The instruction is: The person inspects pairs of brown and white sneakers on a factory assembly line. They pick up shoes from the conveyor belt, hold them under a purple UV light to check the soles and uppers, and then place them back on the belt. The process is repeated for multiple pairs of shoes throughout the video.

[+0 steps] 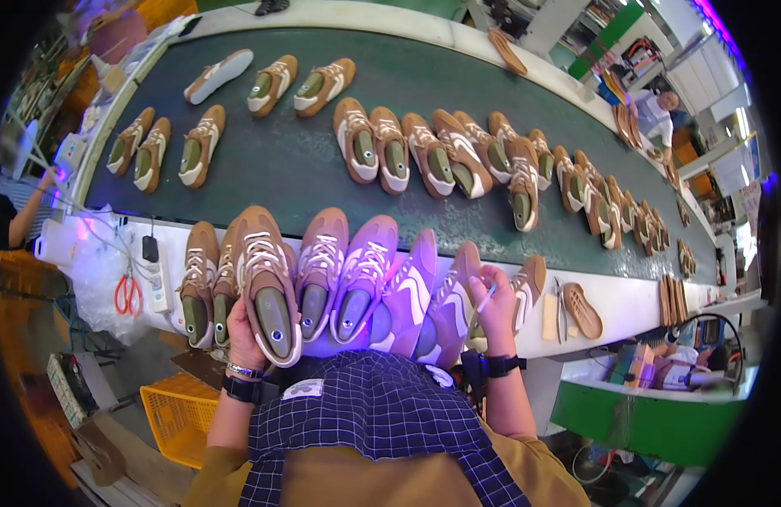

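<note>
My left hand [243, 331] grips the heel of a tan sneaker with white laces [265, 275], lifted a little above the white ledge [627, 304]. My right hand [495, 306] pinches a thin white pen-like tool [487, 297] beside another tan sneaker [458, 296]. Between my hands a row of sneakers [357, 279] lies side by side on the ledge, tinted purple by a lamp. Each shoe has a green last inside.
A dark green conveyor belt [281, 169] carries several more tan sneakers [424, 152]. Orange-handled scissors [127, 294] and a power strip [158, 275] lie left. Insoles [581, 309] and pliers [560, 306] lie right. A yellow crate [181, 416] sits below. Another person [657, 114] works at the far right.
</note>
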Demonstrator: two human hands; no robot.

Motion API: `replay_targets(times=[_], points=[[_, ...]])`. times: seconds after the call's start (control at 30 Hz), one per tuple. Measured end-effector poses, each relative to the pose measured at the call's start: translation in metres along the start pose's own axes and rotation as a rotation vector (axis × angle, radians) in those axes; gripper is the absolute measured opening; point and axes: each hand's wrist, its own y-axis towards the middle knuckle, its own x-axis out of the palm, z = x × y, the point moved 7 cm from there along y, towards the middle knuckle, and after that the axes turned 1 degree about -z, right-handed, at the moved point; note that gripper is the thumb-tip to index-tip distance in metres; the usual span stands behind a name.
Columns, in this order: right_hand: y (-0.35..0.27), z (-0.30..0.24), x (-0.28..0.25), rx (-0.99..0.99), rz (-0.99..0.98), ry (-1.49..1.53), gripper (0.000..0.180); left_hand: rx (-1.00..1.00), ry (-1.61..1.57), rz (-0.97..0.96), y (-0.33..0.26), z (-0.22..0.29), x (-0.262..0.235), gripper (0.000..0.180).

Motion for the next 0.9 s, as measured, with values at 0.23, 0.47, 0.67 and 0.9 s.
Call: replay_targets(times=[0.23, 0.47, 0.67, 0.9], points=[[-0.030, 0.064, 0.010, 0.297, -0.156, 0.108, 0.044, -0.056, 0.025, 0.005, 0.001, -0.005, -0.001, 0.047], [-0.045, 0.071, 0.035, 0.288, -0.337, 0.395, 0.045, -0.090, 0.122, -0.025, 0.013, -0.006, -0.005, 0.058], [-0.044, 0.070, 0.025, 0.532, -0.312, 0.869, 0.036, -0.042, 0.119, -0.076, 0.019, 0.000, 0.012, 0.047], [-0.017, -0.012, -0.012, 0.328, -0.202, 1.384, 0.070, 0.086, 0.239, -0.315, 0.014, 0.009, 0.084, 0.048]])
